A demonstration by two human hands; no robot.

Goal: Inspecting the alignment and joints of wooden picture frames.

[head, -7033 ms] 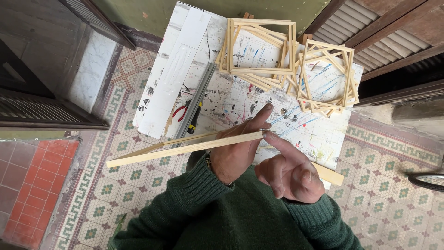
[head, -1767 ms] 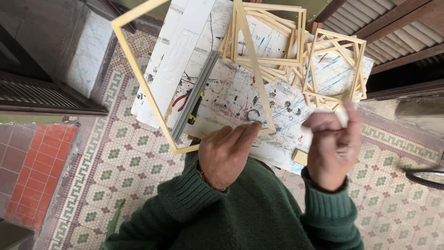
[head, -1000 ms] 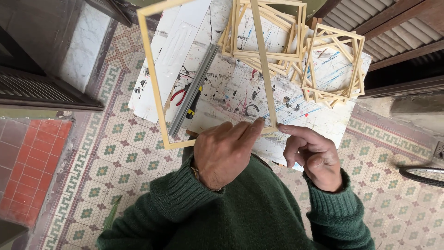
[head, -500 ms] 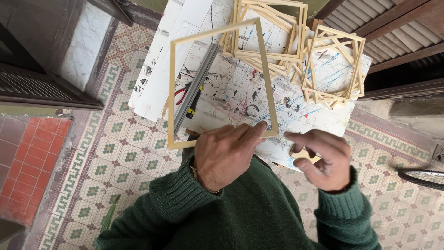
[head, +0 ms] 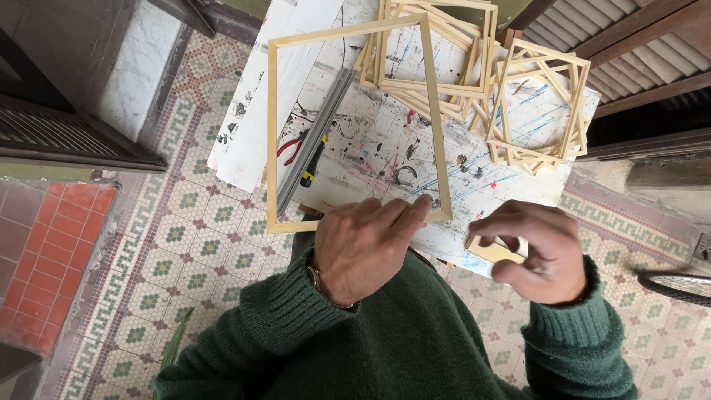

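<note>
Over table [head: 518, 189], left hand [head: 363, 248] fingers pinch frame [head: 348, 126] bottom rail for inspection, right hand [head: 537, 248] curled at 3 o'clock w/ wood bit [head: 489, 252].

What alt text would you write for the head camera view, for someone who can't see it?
Seen from above, a person in a green sweater holds a pale wooden frame by its near edge with the left hand; the right hand hovers beside it over a paint-spattered table bearing stacked frames.
</note>
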